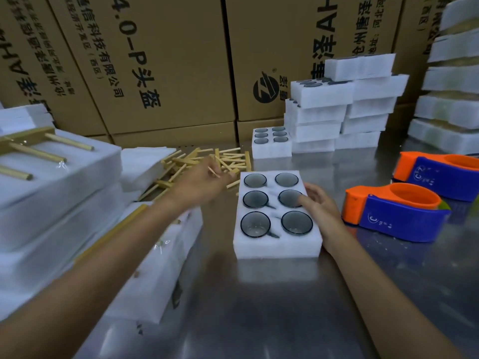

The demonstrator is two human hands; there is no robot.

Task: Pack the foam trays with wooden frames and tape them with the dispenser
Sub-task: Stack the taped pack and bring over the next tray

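Observation:
A white foam tray (274,246) with several dark glass cups in its holes lies in the middle of the steel table. My right hand (317,203) rests on the tray's right edge with relaxed fingers, one fingertip over a cup. My left hand (201,183) reaches over the pile of wooden frame pieces (207,161) behind the tray's left corner; it is blurred, and a thin wooden piece sticks up from its fingers. An orange and blue tape dispenser (396,212) stands to the right of the tray, a second tape dispenser (440,173) behind it.
Taped foam packs (59,177) with wooden frames are stacked at the left, under my left arm. More foam trays (344,104) are piled at the back right, one loaded tray (270,143) in front of them. Cardboard boxes (168,60) wall off the back.

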